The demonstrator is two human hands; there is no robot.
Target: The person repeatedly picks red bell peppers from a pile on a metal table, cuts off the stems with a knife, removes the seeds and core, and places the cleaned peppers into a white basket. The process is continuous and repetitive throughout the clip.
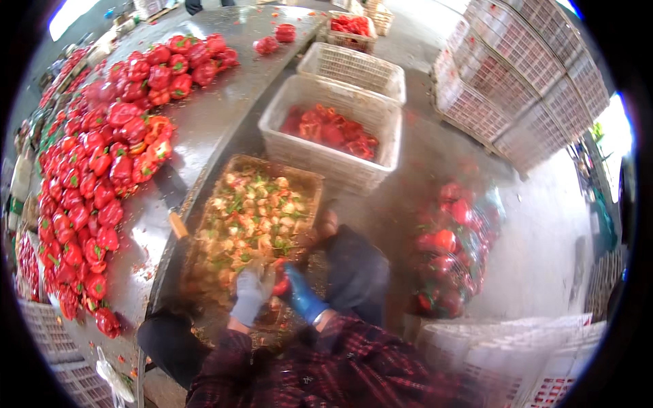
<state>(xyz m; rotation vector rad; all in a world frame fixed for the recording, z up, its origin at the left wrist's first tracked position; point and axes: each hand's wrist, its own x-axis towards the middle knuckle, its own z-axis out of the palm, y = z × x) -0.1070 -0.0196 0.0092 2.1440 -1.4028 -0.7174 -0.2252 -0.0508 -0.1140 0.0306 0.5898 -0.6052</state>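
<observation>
Table: a grey metal sheet [211, 109], smooth and shiny, strewn with small scraps, runs along the person's left; a tan handle [178, 223] lies at its edge.
Heap: glossy, lobed red peppers [95, 190] are piled along the table, some with green stems.
Floor: pale, hard flooring [544, 197] with a dull sheen stretches to the right.
Stack: latticed plastic crates [517, 81] stand in a tall block beyond.
White tub: a rigid, rectangular crate [320, 160] holds red pepper pieces [333, 132], ahead of the person.
Bag: thin, clear, crinkled plastic [452, 251] wraps round peppers on the floor.
Core tray: a yellowish crate [272, 164] before the person holds knobbly, pale cores [258, 211] with green bits.
Held pepper: a smooth red pepper [279, 277] is between the hands, above the tray's near end.
Right hand: blue-gloved [304, 294], fingers closed on that pepper.
Left hand: grey-gloved [249, 292], close beside the pepper; blur makes its grip impossible to tell.
Sleeves: dark red plaid cloth [340, 364].
</observation>
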